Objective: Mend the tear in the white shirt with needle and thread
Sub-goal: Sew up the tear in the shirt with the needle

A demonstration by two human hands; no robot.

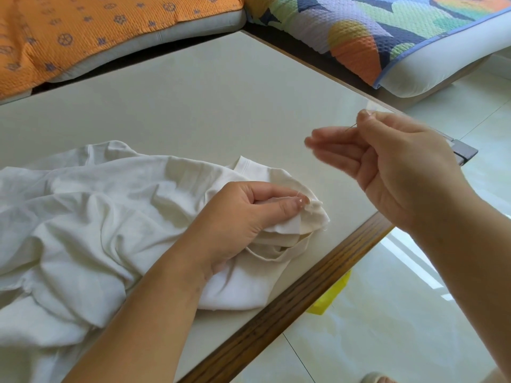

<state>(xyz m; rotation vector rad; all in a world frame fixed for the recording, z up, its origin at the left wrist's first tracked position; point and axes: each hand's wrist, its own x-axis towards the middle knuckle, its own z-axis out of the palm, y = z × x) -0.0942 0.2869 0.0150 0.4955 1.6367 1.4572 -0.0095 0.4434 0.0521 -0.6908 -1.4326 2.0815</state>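
The white shirt lies crumpled over the left half of the pale table. My left hand pinches a small fold of the shirt near its right tip, thumb and forefinger pressed on the cloth. My right hand is raised above the table's right edge, thumb and forefinger pinching a thin needle whose point sticks out to the left. The other fingers of that hand stretch leftward. The thread is too fine to follow; a faint strand shows by my left fingertips.
The table has a wooden front edge running diagonally, with tiled floor beyond. A yellow object peeks from under that edge. An orange cushion and a multicoloured cushion lie behind the table.
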